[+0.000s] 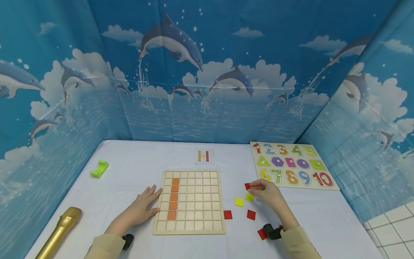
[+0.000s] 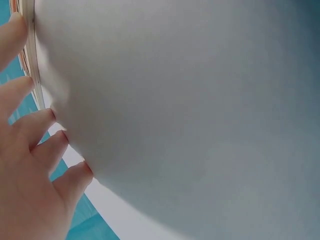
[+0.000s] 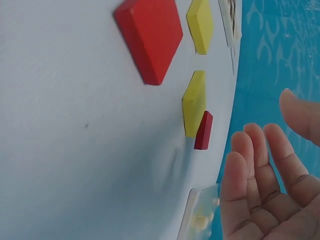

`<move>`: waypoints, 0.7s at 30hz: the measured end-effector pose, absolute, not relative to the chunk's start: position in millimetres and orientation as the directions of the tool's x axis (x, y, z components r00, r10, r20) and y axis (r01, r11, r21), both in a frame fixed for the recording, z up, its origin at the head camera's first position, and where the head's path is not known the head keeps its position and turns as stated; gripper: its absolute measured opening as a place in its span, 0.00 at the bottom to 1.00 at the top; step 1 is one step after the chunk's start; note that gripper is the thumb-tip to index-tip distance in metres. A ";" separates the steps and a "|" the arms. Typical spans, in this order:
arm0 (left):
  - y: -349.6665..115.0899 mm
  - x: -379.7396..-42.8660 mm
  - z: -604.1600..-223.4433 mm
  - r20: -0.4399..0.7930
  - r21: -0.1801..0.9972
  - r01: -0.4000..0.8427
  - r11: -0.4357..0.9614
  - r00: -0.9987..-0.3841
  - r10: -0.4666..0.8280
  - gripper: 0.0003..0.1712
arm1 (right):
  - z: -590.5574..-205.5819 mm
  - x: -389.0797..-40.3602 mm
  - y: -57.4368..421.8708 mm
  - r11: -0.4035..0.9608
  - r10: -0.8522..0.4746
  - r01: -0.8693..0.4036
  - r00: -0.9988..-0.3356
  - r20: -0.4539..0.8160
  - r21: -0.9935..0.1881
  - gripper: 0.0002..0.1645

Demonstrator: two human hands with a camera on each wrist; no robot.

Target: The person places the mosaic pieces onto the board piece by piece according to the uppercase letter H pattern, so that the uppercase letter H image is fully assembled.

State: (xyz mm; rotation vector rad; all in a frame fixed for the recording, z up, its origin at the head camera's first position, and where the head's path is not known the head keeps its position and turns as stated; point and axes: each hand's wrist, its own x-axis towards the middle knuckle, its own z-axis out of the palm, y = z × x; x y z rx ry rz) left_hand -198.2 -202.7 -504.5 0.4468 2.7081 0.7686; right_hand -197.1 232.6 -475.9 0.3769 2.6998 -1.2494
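Observation:
A wooden grid board (image 1: 189, 232) lies before me, with several orange tiles (image 1: 173, 196) in a vertical line in its second column from the left. My left hand (image 1: 142, 207) rests at the board's left edge, fingers spread, thumb and fingertips right at the rim. My right hand (image 1: 266, 192) hovers right of the board over a red tile (image 3: 203, 131) and a yellow tile (image 3: 195, 102). In the right wrist view its fingers are loosely bent, with nothing between them and the thumb. Another yellow tile (image 1: 239, 201) and red tiles (image 1: 251, 214) lie nearby.
A small pattern card (image 1: 205, 156) lies behind the board. At the back right is a number puzzle board (image 1: 292, 165). On the left are a green curved block (image 1: 100, 169) and a gold microphone (image 1: 61, 230). A dolphin-print curtain (image 1: 207, 108) encloses the table.

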 end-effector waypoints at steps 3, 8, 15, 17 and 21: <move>-203.1 -197.8 -505.4 -0.189 0.547 0.213 0.810 -0.911 0.367 0.40 | -478.2 -197.7 234.0 0.614 0.178 0.303 -0.953 -0.246 -0.729 0.18; -203.4 -197.3 -506.2 -0.187 0.542 0.213 0.813 -0.913 0.364 0.41 | -480.5 -198.5 235.3 0.610 0.178 0.304 -0.953 -0.246 -0.732 0.17; -201.5 -197.5 -505.5 -0.199 0.542 0.190 0.818 -0.917 0.345 0.41 | -481.9 -199.4 234.0 0.610 0.168 0.318 -0.947 -0.274 -0.725 0.18; -201.4 -197.3 -505.6 -0.199 0.540 0.189 0.820 -0.918 0.343 0.41 | -484.0 -200.1 233.9 0.611 0.167 0.328 -0.943 -0.288 -0.721 0.18; -201.8 -197.5 -507.1 -0.196 0.536 0.195 0.821 -0.917 0.346 0.42 | -488.8 -200.8 233.8 0.623 0.159 0.331 -0.941 -0.300 -0.709 0.17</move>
